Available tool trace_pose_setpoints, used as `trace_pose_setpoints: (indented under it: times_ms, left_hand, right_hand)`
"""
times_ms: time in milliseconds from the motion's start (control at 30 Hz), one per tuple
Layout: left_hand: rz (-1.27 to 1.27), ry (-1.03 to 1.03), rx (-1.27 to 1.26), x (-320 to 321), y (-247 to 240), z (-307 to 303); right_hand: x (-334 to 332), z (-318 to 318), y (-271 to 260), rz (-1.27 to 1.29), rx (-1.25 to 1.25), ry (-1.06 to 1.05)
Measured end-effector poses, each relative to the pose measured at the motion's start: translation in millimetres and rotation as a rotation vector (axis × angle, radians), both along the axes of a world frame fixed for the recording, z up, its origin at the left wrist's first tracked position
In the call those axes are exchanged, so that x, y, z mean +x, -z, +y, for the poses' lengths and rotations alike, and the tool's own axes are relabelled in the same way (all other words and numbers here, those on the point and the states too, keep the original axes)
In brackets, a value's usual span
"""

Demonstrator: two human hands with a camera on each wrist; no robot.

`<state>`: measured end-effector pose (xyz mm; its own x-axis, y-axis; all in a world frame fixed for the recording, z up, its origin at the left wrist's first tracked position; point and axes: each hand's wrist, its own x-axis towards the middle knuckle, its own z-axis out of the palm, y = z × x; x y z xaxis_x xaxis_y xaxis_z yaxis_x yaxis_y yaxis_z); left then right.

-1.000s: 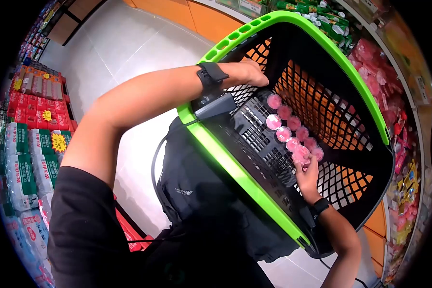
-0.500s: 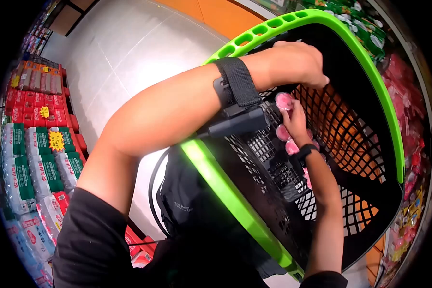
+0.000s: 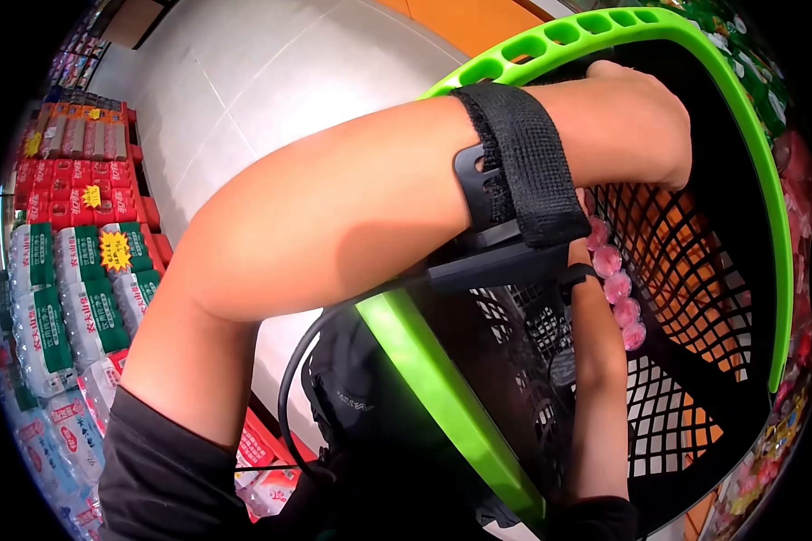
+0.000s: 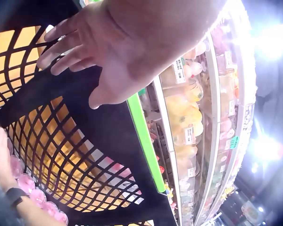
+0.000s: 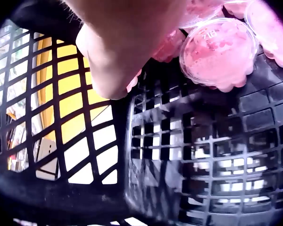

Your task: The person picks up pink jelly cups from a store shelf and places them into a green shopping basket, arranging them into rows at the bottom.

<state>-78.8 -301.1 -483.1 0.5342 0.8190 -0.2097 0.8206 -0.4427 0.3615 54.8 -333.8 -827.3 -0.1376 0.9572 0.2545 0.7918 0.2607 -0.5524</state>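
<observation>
Pink round cups (image 3: 608, 261) stand in a line inside a black mesh basket with a bright green rim (image 3: 442, 397). Over the basket's far part is my left hand (image 3: 641, 126); the left wrist view shows this hand (image 4: 118, 56) with fingers extended and nothing held. My right hand (image 5: 127, 52) is down in the basket beside the pink cups (image 5: 219, 54). In the head view the left wrist strap hides most of it. The left wrist view catches part of the right hand (image 4: 0, 157) against pink, at the picture's edge; its grip is unclear.
Stacked drink packs (image 3: 86, 316) line the left side, with pale floor tiles (image 3: 271, 81) between them and the basket. Shelves of packaged goods (image 4: 184, 117) rise close beside the basket. A dark bag (image 3: 343, 379) lies against its near side.
The basket has shifted right in the head view. My left hand has moved right across it. My right hand has gone from the near end of the cups to the far end, now mostly hidden.
</observation>
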Motion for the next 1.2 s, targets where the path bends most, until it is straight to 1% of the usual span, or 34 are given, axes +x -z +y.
trace_pose_setpoints:
  times_ms: [33, 133, 167, 200, 267, 367, 467, 600, 633, 733, 800, 900, 967, 1000, 1033, 1067, 1133, 1200]
  left_hand:
    - [-0.009, 0.004, -0.001, -2, 0, -2]
    - [-0.012, 0.027, -0.017, 5, 0, 2]
    - [-0.014, 0.035, -0.021, 9, 1, 5]
    - [-0.009, 0.038, -0.030, 10, 2, 7]
    - [-0.005, 0.043, -0.046, 11, 4, 11]
    - [-0.002, 0.053, -0.073, 11, 7, 17]
    - [0.004, 0.062, -0.097, 15, 9, 20]
    - [0.013, 0.060, -0.129, 15, 14, 25]
    - [0.016, 0.059, -0.138, 14, 12, 23]
    - [0.029, 0.054, -0.164, 9, 9, 20]
    - [0.055, 0.012, -0.173, 7, 5, 18]
    - [0.098, -0.118, -0.126, -4, -15, 1]
    - [0.065, -0.123, -0.080, -4, -15, -2]
    - [0.050, -0.125, -0.053, -5, -12, -3]
    - [-0.085, 0.023, -0.174, -9, 0, 7]
    - [-0.084, 0.043, -0.115, -10, 5, 3]
    - [-0.083, 0.080, 0.022, -16, 7, 0]
    - [-0.034, 0.036, 0.043, -11, 12, 6]
  right_hand:
    - [2, -5, -2, -0.030, 0.053, -0.102]
    - [-2, -20, -6, -0.378, -0.011, -0.081]
    - [0, -23, 0, -0.374, -0.064, -0.038]
    - [4, -24, 10, -0.389, -0.014, -0.077]
    - [4, -27, 2, -0.419, 0.085, -0.160]
    - [6, -43, -8, -0.626, -0.111, -0.169]
    - [6, -48, -15, -0.575, -0.126, -0.126]
    - [3, -40, -13, -0.650, -0.133, -0.006]
    - [3, -38, -13, -0.601, -0.198, 0.028]
    - [8, -40, -11, -0.619, -0.263, -0.050]
    - [14, -45, -8, -0.574, -0.266, -0.045]
    - [24, -53, 4, -0.579, -0.208, -0.047]
    - [26, -57, 6, -0.602, -0.176, -0.051]
    - [26, -55, 8, -0.582, -0.215, -0.056]
    - [26, -54, 6, -0.563, -0.255, -0.062]
    - [26, -57, 3, -0.544, -0.297, -0.070]
    - [29, -58, -12, -0.605, -0.298, -0.138]
    - [32, -54, -28, -0.564, -0.195, -0.208]
